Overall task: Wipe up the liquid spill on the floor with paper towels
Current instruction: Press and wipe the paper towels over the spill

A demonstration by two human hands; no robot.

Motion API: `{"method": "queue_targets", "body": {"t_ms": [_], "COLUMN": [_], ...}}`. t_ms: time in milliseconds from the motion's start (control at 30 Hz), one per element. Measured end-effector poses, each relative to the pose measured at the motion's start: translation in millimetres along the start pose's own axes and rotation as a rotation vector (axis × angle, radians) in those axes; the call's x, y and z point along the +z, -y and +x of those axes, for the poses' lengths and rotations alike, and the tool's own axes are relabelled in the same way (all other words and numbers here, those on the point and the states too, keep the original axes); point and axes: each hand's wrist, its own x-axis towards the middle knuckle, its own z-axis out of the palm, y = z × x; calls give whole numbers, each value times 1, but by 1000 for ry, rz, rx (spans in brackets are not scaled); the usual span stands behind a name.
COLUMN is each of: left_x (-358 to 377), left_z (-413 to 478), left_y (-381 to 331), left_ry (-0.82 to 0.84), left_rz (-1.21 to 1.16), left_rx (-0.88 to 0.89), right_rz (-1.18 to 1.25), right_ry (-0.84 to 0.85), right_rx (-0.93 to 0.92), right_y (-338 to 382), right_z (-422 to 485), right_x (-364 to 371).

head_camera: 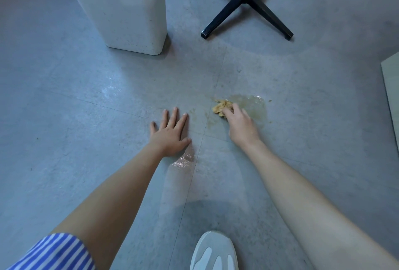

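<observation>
A yellowish liquid spill (252,107) spreads over the grey floor (86,118) right of centre. My right hand (240,125) grips a crumpled, stained paper towel (221,106) and presses it on the spill's left edge. My left hand (170,132) lies flat on the floor with fingers spread, left of the spill and holding nothing. A small wet sheen (185,159) shows on the floor just below my left hand.
A white bin (127,10) stands at the back left. A black four-legged chair base (246,3) stands behind the spill. A pale board edge (391,88) sits at the right. My white shoe (213,252) is at the bottom centre.
</observation>
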Motion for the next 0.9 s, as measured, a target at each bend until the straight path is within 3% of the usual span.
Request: {"method": "queue_targets", "body": {"t_ms": [167,267,367,500,567,633,733,800,900], "left_x": [-2,-2,-3,-3,-2,-1,0,0,0], "left_z": [0,-1,-3,-2,-2,-2,-2,-2,-2], "left_y": [-2,-2,-1,-2,-2,-2,-2,-3,-2], "left_ry": [11,12,17,15,11,7,2,3,6], "left_rz": [-1,6,14,16,19,24,19,20,25], "left_rx": [-4,-3,2,1,-3,-3,-2,-3,-4], "right_rz": [45,235,642,1465,1578,1212,421,215,149], "right_ry": [59,83,71,139,136,128,86,15,-44], "right_rx": [-75,-42,276,638,817,929,791,545,128], "right_y": [-7,-5,3,6,0,-9,-16,-12,-3], "right_z": [-11,-13,-7,2,3,2,-5,-9,-11], "right_x": [1,-1,-14,-42,-47,-42,-34,-31,-18]}}
